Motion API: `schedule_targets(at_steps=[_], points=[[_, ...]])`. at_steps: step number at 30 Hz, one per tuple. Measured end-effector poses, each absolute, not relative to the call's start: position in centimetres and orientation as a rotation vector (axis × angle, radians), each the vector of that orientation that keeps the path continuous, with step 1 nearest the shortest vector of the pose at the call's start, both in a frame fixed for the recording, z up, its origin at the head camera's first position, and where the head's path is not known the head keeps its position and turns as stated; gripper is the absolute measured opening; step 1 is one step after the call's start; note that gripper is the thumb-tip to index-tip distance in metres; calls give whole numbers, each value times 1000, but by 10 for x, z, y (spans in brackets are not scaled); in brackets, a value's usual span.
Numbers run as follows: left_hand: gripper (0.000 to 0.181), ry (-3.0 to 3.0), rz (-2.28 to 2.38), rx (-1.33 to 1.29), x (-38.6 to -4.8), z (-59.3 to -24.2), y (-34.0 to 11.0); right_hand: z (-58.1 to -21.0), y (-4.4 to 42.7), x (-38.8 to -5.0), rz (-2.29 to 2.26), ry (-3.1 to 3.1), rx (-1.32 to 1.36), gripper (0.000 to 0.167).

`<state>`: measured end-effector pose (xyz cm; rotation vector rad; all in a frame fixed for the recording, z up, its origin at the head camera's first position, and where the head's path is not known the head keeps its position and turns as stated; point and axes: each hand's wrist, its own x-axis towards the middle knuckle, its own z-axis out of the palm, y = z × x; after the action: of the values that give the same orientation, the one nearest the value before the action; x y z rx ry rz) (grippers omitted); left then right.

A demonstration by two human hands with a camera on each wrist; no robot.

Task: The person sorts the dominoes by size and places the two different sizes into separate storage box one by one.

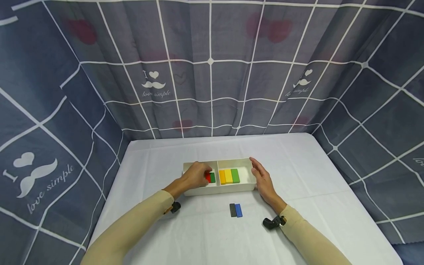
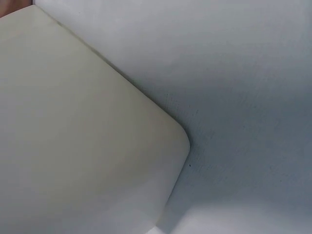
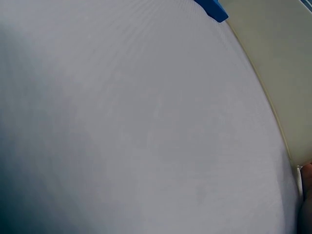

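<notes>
A white two-compartment box [image 1: 218, 189] lies in front of me in the head view. My left hand [image 1: 195, 175] reaches over its left compartment, fingers bent down onto a red block [image 1: 208, 177] and pinching it. A dark green block [image 1: 212, 177] stands beside the red one. In the right compartment an orange block [image 1: 222, 177], a yellow block [image 1: 228, 176] and a light green block [image 1: 235, 176] sit side by side. My right hand [image 1: 265, 183] rests against the box's right end, fingers extended along it. The left fingertips are partly hidden.
On the white tablecloth [image 1: 205, 232], nearer than the box, lie a black block [image 1: 233, 210] and a blue block [image 1: 239, 210], side by side. The blue block's end also shows in the right wrist view. Grey checked curtains [image 1: 195, 84] enclose the table's back and sides.
</notes>
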<state>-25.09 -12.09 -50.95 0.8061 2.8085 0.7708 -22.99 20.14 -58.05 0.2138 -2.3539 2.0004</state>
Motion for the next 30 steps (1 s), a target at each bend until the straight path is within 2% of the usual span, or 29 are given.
schedule_targets(at_steps=[17, 30], points=[[52, 2847, 853, 848, -241, -500, -120, -581, 201, -230, 1999, -2335, 236, 49], [57, 2803, 1083, 920, -228, -493, -114, -581, 202, -230, 1989, -2354, 217, 49]])
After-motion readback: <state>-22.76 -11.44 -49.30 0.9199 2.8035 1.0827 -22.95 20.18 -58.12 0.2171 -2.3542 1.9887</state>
